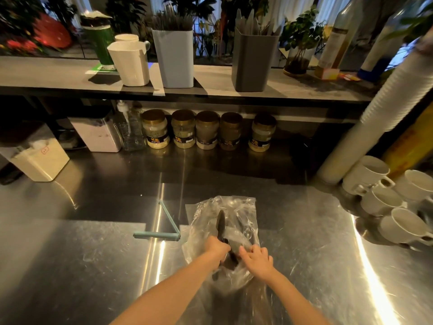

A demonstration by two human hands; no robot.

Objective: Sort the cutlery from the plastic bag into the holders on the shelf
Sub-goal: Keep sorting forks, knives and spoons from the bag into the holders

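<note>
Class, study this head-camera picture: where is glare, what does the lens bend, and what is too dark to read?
Head view: glare streaks cross the steel counter, strongest at right; the wide lens bows the shelf and the cup stack; the jars under the shelf sit in shadow; the plastic bag glints, so the dark utensil gripped by the left hand is hard to identify.

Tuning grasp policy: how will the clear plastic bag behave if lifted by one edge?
Probably floppy: the plastic bag lies crumpled on the steel counter, so it would likely sag. It likely slides easily on that smooth counter, which may be why the right hand holds it while the left hand grips the dark cutlery.
</note>
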